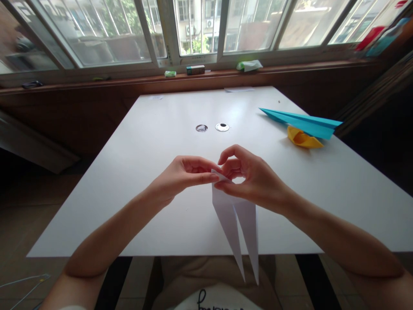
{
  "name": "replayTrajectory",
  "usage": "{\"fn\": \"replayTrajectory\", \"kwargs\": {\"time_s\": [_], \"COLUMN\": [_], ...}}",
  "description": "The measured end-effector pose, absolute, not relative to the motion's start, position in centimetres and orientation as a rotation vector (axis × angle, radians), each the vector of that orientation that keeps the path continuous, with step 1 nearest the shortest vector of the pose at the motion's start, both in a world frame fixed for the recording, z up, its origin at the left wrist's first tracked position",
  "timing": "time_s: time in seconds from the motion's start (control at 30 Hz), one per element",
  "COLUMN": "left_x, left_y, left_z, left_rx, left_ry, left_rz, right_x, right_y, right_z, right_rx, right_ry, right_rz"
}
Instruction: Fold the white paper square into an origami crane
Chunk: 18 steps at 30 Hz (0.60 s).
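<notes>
A folded sheet of white paper hangs from my fingers over the near part of the white table. Two long pointed flaps run down from it, their tips past the table's front edge. My left hand pinches the upper left corner between thumb and fingers. On the other side, my right hand has its thumb against the paper's top, with the fingers curled behind. The fingertips of both hands are close together at the top, and part of the fold there is hidden.
A blue paper plane lies on the right of the table, with a yellow paper boat touching or just in front of it. Two round holes sit mid-table. Small packets, including a green one, lie on the windowsill.
</notes>
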<state>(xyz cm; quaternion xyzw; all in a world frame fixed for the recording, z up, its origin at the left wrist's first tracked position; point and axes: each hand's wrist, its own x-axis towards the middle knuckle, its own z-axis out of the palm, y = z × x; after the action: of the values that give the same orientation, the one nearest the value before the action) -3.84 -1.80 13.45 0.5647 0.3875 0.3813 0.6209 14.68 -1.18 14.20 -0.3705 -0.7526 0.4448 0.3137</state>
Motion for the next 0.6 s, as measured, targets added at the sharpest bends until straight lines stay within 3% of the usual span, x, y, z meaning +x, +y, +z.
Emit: {"fn": "replayTrajectory", "kwargs": {"time_s": [0.6], "left_x": [-4.11], "left_y": [-1.89], "left_z": [13.84], "left_rx": [1.381], "left_ry": [1.038], "left_rz": [0.92], "right_x": [14.87], "right_y": [-1.58], "right_z": [14.79], "right_rx": [-0.979], "right_ry": [-1.983], "right_rz": [1.182]}}
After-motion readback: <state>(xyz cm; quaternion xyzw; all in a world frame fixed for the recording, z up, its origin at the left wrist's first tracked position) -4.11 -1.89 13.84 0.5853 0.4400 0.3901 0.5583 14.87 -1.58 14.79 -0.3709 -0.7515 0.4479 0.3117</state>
